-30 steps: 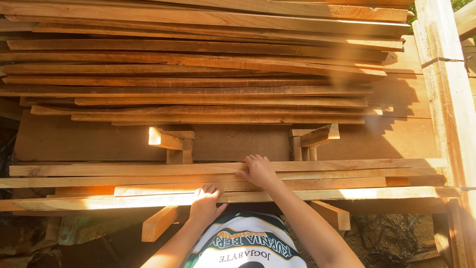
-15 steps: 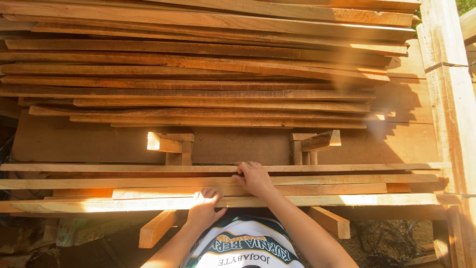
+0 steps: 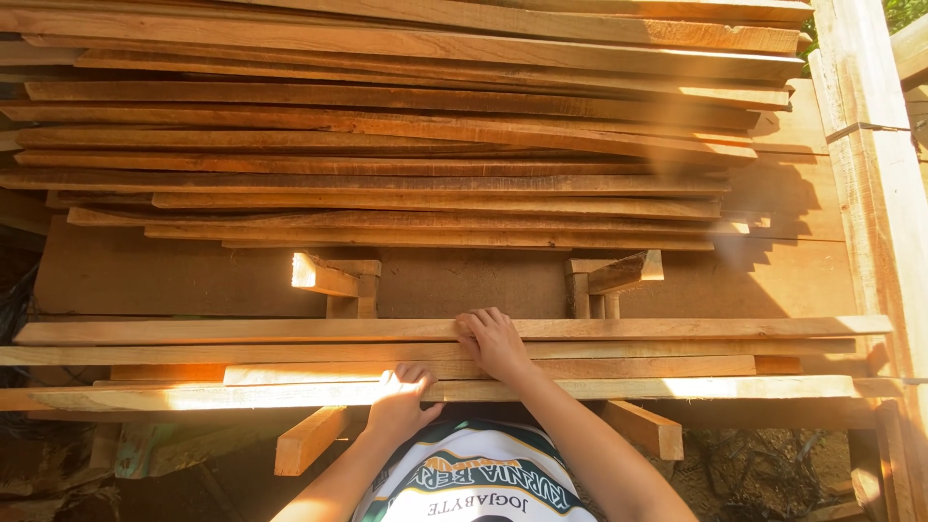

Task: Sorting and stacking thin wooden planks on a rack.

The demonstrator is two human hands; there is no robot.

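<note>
Left hand (image 3: 401, 398) spread flat on the long pale wooden plank (image 3: 677, 389) at the bench's near edge. Right hand (image 3: 495, 340) open too, fingers hooked over the farther reddish-brown wooden plank (image 3: 242, 332).

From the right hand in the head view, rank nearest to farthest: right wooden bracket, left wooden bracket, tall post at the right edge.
From the right hand:
1. Right bracket, just up and right.
2. Left bracket, up and left.
3. Post, far right edge.

A low stack of planks (image 3: 619, 350) lies nearest the person. Behind it stand 2 small wooden brackets (image 3: 333, 282), and behind those lies a tall pile of boards (image 3: 387, 145). Right of it, a post (image 3: 875, 184).
</note>
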